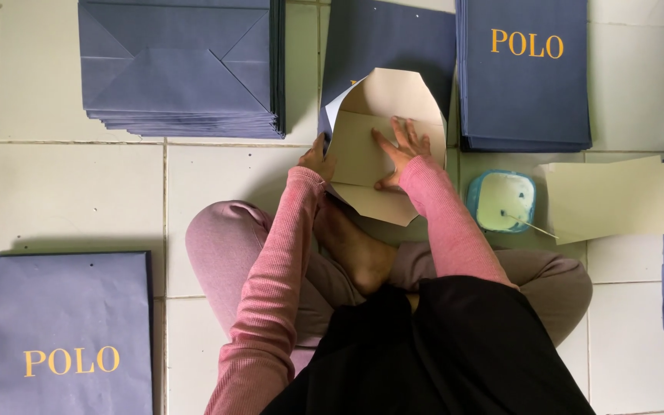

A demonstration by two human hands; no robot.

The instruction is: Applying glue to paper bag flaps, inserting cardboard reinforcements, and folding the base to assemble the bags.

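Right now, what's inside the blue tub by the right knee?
The blue tub holds white paste, with a thin stick resting in it and poking out over the rim. The tub's bottom is covered by the paste, so unseen.

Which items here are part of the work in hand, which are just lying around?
In hand: right hand pressing the cream fold of the open bag base; left hand at its edge; glue tub with stick.

Lying about: folded bag stack, printed bag stacks, cream sheet.

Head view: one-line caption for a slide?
Seated on a tiled floor, right hand presses a bag's folded cream base, left hand steadies its edge, navy bag stacks around.
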